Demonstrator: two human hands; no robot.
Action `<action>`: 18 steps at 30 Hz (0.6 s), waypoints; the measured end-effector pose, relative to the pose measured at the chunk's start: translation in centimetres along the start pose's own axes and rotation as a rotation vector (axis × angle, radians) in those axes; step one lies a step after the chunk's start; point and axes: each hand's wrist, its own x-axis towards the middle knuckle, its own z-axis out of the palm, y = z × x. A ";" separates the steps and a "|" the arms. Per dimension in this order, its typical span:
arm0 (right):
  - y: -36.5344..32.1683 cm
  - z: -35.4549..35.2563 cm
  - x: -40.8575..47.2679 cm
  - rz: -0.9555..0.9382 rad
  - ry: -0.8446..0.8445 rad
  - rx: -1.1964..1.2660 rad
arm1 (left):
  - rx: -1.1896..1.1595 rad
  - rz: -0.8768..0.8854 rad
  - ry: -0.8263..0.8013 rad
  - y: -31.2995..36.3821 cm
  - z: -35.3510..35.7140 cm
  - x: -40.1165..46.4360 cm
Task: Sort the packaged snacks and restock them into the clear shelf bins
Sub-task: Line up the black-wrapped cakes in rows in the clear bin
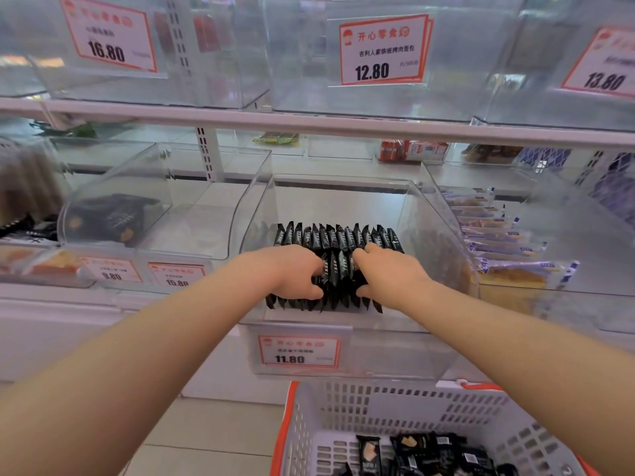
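Since both your hands are already down in the middle clear bin (261, 214), the thing that matters is how the front row of black snack packs (338, 269) sits between them. Your left hand (292, 273) is on the left end of that row and your right hand (388, 273) on the right end, fingers curled in toward each other, so each grip is clamped on the packs from its own side. Neither hand is really nearer; the row is squeezed between the two.

That row runs left to right across the bin, with each pack standing on edge, crimped ends pointing front and back. Just behind it, touching or near enough, stands a second row of the same black packs (338, 237), upright and tidy. So I'd guess the next bit is just squaring the front row against the back one and letting go without the end packs flopping over.

The packs look like slim, glossy black foil sachets with white lettering, too blurry to read. Loose ones of a similar dark look lie in the white basket (343, 407) with the orange rim, below the bin, so you're not done yet.
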 end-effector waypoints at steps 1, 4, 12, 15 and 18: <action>0.2 -0.1 -0.1 -0.008 -0.024 0.013 | 0.007 0.000 -0.006 0.1 0.0 -0.2; 0.8 -0.9 -0.7 -0.055 -0.111 0.044 | 0.020 0.002 0.030 0.9 -0.3 -1.1; 2.0 -4.0 -10.6 -0.198 0.319 0.187 | -0.031 0.294 0.535 6.1 -1.9 -6.5; 3.1 -1.6 -15.7 -0.248 0.423 0.311 | -0.045 0.439 0.570 9.7 -0.2 -8.0; 4.6 3.9 -18.0 -0.131 0.206 0.286 | -0.010 0.470 0.381 13.1 3.7 -7.3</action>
